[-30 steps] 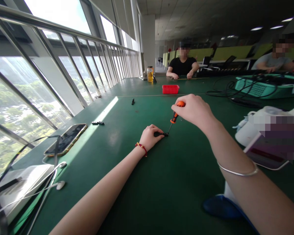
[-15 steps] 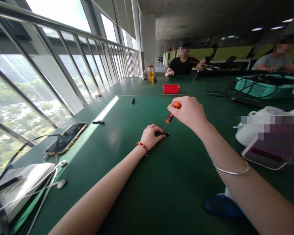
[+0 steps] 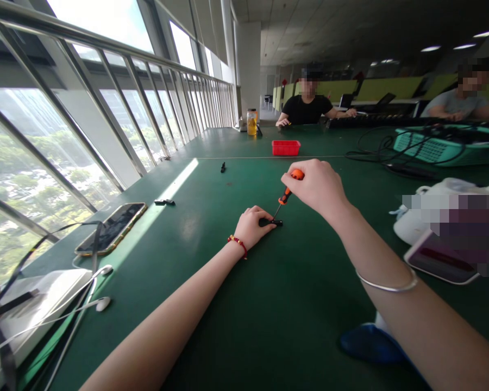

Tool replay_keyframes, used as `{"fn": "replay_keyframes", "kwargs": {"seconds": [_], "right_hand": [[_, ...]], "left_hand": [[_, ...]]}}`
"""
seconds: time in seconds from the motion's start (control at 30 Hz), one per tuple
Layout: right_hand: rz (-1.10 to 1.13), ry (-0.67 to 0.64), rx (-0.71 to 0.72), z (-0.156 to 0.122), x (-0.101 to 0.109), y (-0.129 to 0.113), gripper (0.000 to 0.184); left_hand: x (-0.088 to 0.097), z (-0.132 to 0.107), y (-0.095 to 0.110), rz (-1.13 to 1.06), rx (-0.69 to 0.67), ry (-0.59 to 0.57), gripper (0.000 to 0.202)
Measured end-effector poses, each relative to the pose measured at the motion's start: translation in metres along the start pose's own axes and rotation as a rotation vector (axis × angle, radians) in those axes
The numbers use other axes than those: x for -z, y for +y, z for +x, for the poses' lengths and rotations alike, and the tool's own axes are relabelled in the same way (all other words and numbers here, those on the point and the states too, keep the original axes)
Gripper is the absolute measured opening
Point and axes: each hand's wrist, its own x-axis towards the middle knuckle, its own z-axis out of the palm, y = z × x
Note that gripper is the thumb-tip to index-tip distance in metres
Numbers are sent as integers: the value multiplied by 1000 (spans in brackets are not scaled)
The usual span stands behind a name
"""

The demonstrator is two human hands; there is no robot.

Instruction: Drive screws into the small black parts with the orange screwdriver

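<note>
My left hand [image 3: 250, 225] rests on the green table [image 3: 236, 315] with its fingers closed over a small black part [image 3: 274, 222], pressing it flat. My right hand [image 3: 315, 184] grips the orange handle of a small screwdriver [image 3: 287, 193]. The screwdriver leans down to the left, and its thin tip meets the black part just beyond my left fingers. A red bead bracelet sits on my left wrist and a silver bangle on my right forearm.
A phone [image 3: 111, 228] and white earphones [image 3: 100, 288] lie at the left by the window railing. Small black parts [image 3: 164, 202] [image 3: 223, 166] lie further out. A red tray [image 3: 286, 147] and a jar [image 3: 251, 123] stand beyond. Two people sit at the far side. White objects [image 3: 424, 212] crowd the right.
The screwdriver has tipped more upright and shifted slightly left over the black part. My left hand keeps its hold. The far person in black has moved an arm.
</note>
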Motion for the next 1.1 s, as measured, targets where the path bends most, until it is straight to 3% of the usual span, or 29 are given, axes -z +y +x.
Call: {"fn": "replay_keyframes", "kwargs": {"seconds": [0.67, 1.1], "right_hand": [[-14, -6, -15, -1, 2, -1, 24], [-29, 6, -104, -1, 3, 1, 33]], "left_hand": [[-1, 0, 0, 10, -8, -2, 15], [0, 0, 1, 8, -1, -10, 15]]}}
